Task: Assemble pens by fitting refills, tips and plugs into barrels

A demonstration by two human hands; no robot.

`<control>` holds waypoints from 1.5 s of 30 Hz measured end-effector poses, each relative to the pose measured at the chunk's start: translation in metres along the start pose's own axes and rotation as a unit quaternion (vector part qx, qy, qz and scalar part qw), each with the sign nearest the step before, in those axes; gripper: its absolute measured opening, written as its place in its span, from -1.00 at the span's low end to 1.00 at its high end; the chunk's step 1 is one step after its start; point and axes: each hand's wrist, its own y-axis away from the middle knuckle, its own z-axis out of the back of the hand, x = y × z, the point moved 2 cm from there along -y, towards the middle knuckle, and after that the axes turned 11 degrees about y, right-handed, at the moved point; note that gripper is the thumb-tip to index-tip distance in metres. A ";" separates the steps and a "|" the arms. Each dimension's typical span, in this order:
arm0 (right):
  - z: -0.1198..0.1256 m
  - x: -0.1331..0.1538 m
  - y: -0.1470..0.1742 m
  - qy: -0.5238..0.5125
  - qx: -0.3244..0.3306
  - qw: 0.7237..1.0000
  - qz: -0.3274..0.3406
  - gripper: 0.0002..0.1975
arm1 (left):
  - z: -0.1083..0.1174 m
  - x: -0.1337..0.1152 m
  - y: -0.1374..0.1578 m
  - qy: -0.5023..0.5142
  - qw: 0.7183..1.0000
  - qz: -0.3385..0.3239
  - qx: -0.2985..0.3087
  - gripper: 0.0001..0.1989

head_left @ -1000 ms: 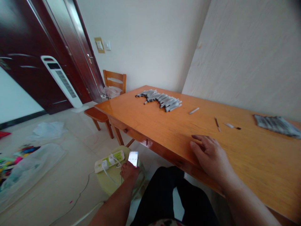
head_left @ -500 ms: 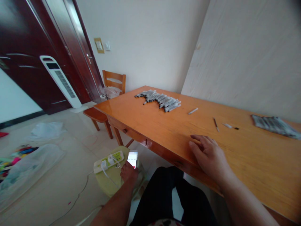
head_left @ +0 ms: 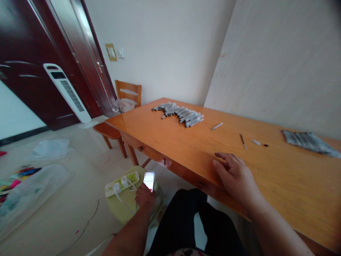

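My left hand [head_left: 145,196] is down at the green stool, fingers closed around the lower part of a phone [head_left: 149,181] with a lit white screen. On the wooden table [head_left: 197,151] near its front edge rests my right hand [head_left: 234,172], fingers loosely apart and holding nothing. Beyond it lie a dark thin pen part [head_left: 243,141], a small clear piece [head_left: 255,142] with a black end, and a single clear pen barrel [head_left: 217,126]. A long heap of clear pens with black ends [head_left: 183,114] spreads over the far left of the table.
A power strip [head_left: 109,191] with white plugs sits on the green stool [head_left: 114,209]. More pen-like pieces [head_left: 309,142] lie in a bundle at the table's right. A chair [head_left: 129,91] stands beyond the table; plastic bags [head_left: 39,192] and a cable [head_left: 92,217] are on the floor.
The whole view has shifted very slightly to the left. Both hands stay where they were, the left at the phone and the right on the table.
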 end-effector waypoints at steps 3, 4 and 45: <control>0.001 0.001 0.000 0.000 0.004 1.000 -0.004 -0.66 | -0.001 0.000 0.000 0.005 1.000 0.002 -0.002 -0.52; 0.001 0.001 0.000 0.000 0.005 1.000 -0.005 -0.66 | 0.000 0.000 0.001 0.005 1.000 0.000 -0.003 -0.52; -0.002 -0.002 -0.004 -0.008 -0.002 1.000 -0.009 -0.65 | 0.022 -0.012 0.031 0.041 0.986 -0.158 -0.014 -0.45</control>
